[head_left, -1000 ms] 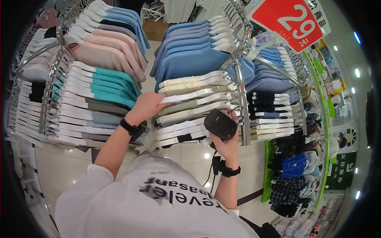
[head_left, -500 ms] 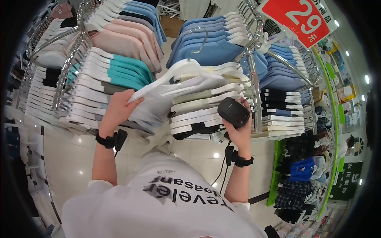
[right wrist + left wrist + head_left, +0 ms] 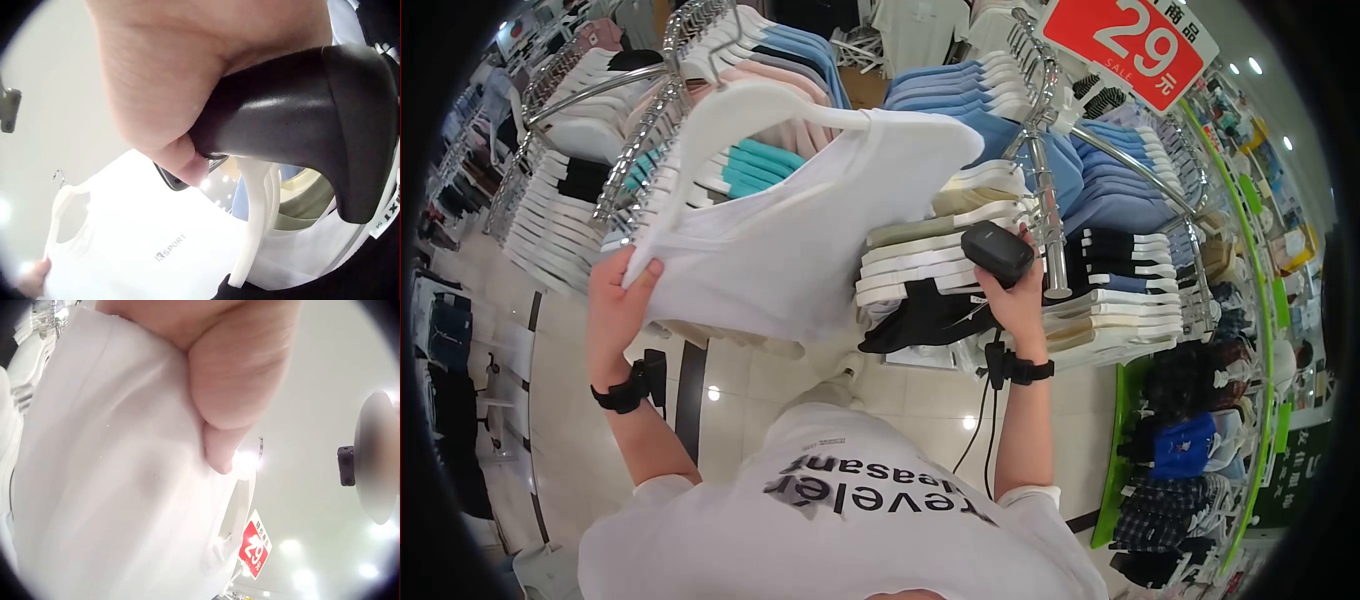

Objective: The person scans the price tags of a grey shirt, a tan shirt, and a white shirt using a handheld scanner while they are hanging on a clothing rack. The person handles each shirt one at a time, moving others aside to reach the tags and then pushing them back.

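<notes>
My left hand [image 3: 616, 308] pinches one shoulder end of a white hanger [image 3: 745, 103] that carries a white T-shirt [image 3: 785, 235]. The shirt is off the rail, spread in front of the racks, its hanger hook pointing up. In the left wrist view the thumb [image 3: 220, 447] presses on the white cloth. A small "SPORT" print shows on the shirt front [image 3: 169, 247] in the right wrist view. My right hand [image 3: 1018, 312] grips a black handheld barcode scanner [image 3: 998, 252] by its handle, beside the row of hung shirts. Most of the right fingers are hidden behind it.
Chrome racks [image 3: 1050, 200] crowded with shirts on white hangers stand ahead. Blue shirts [image 3: 945, 95] hang behind, teal ones [image 3: 765, 165] to the left, and a black garment [image 3: 925, 315] below the scanner. A red price sign [image 3: 1135, 45] rises at the upper right.
My left hand has drawn the white T-shirt on its hanger out of the middle row and moved left, opening it to view. The right hand keeps the scanner in nearly the same place.
</notes>
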The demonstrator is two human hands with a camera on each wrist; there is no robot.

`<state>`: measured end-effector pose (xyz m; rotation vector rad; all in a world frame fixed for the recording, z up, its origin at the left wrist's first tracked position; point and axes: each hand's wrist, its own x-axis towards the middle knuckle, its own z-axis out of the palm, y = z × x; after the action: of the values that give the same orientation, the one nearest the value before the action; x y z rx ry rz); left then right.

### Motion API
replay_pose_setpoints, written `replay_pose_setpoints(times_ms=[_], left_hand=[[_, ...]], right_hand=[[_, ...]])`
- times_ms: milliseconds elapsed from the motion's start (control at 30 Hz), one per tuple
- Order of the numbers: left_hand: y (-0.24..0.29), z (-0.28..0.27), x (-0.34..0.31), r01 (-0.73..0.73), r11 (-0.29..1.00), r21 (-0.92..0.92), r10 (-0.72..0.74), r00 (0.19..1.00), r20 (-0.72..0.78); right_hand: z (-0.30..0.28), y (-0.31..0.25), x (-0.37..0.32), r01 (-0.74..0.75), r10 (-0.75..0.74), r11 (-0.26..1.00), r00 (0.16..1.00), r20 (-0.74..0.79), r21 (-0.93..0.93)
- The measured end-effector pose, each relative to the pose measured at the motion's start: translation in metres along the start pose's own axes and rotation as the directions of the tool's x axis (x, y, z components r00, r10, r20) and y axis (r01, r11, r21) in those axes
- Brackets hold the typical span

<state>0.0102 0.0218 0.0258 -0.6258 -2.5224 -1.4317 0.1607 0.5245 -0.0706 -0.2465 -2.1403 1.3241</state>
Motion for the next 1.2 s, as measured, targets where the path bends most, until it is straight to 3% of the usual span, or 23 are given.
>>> replay_pose_setpoints(times_ms=[33, 133, 200, 267, 400, 467, 533, 600, 767, 900, 933, 1000, 1067, 1100, 1133, 1167, 1200], left_hand=[[0.004, -0.007, -0.006, 0.017, 0.998, -0.066, -0.017, 1.0, -0.006], [0.019, -0.033, -0.023, 0.009, 0.999, -0.032, -0.009, 1.0, 0.0], [0.024, -0.05, -0.031, 0.018, 0.999, -0.036, -0.017, 0.999, 0.037], [0.022, -0.061, -0.038, 0.025, 0.999, -0.043, -0.022, 0.997, 0.076], [0.012, -0.089, -0.05, 0.018, 1.0, -0.007, -0.017, 0.998, 0.053], [0.006, -0.103, -0.057, 0.04, 0.999, 0.012, -0.041, 0.997, 0.068], [0.0, -0.115, -0.063, 0.023, 0.999, -0.048, -0.024, 0.999, -0.024], [-0.021, -0.14, -0.07, 0.03, 0.999, -0.019, -0.03, 1.0, 0.005], [-0.054, -0.175, -0.078, 0.105, 0.982, -0.16, -0.134, 0.974, -0.183], [-0.054, -0.186, -0.069, 0.082, 0.995, -0.063, -0.093, 0.978, -0.189], [-0.062, -0.18, -0.07, 0.086, 0.993, -0.087, -0.106, 0.959, -0.265], [-0.058, -0.175, -0.069, 0.085, 0.991, -0.104, -0.117, 0.927, -0.357], [-0.035, -0.156, -0.063, 0.057, 0.98, -0.19, -0.096, 0.974, -0.204], [-0.028, -0.152, -0.058, 0.056, 0.981, -0.187, -0.097, 0.971, -0.218], [-0.022, -0.15, -0.053, 0.047, 0.98, -0.194, -0.072, 0.99, -0.12], [-0.018, -0.147, -0.05, 0.041, 0.978, -0.202, -0.045, 0.999, -0.019], [-0.017, -0.144, -0.047, 0.041, 0.979, -0.201, -0.047, 0.999, -0.027]], right_hand=[[0.003, 0.007, 0.005, 0.1, -0.103, 0.992, 0.994, -0.039, -0.075], [0.003, 0.001, 0.019, 0.027, -0.026, 0.999, 0.999, 0.021, -0.035], [0.006, 0.0, 0.028, 0.093, -0.094, 0.995, 0.996, 0.009, 0.033], [0.0, 0.01, 0.039, 0.125, -0.115, 0.987, 0.988, 0.101, -0.103], [0.0, 0.015, 0.052, 0.087, -0.083, 0.994, 0.994, 0.071, -0.061], [-0.002, 0.018, 0.06, 0.156, -0.152, 0.982, 0.987, 0.047, -0.107], [-0.003, 0.025, 0.067, 0.159, -0.149, 0.974, 0.986, 0.072, -0.163], [-0.002, 0.027, 0.069, 0.161, -0.155, 0.977, 0.986, 0.056, -0.137], [-0.004, 0.029, 0.065, 0.175, -0.173, 0.98, 0.984, 0.036, -0.09], [-0.002, 0.021, 0.049, 0.138, -0.138, 0.99, 0.989, 0.055, 0.01], [-0.002, 0.016, 0.043, 0.097, -0.097, 0.995, 0.994, 0.049, 0.002], [0.004, -0.003, 0.022, 0.088, -0.101, 0.975, 0.993, -0.053, -0.203], [0.008, 0.011, -0.003, 0.265, -0.368, 0.722, 0.929, -0.03, -0.639], [0.01, 0.0, -0.015, 0.24, -0.324, 0.746, 0.946, -0.023, -0.621], [0.014, -0.019, -0.028, 0.214, -0.278, 0.768, 0.96, -0.014, -0.604], [0.017, -0.03, -0.04, 0.23, -0.258, 0.833, 0.966, 0.015, -0.502], [0.02, -0.034, -0.051, 0.172, -0.181, 0.953, 0.983, -0.011, -0.251]])
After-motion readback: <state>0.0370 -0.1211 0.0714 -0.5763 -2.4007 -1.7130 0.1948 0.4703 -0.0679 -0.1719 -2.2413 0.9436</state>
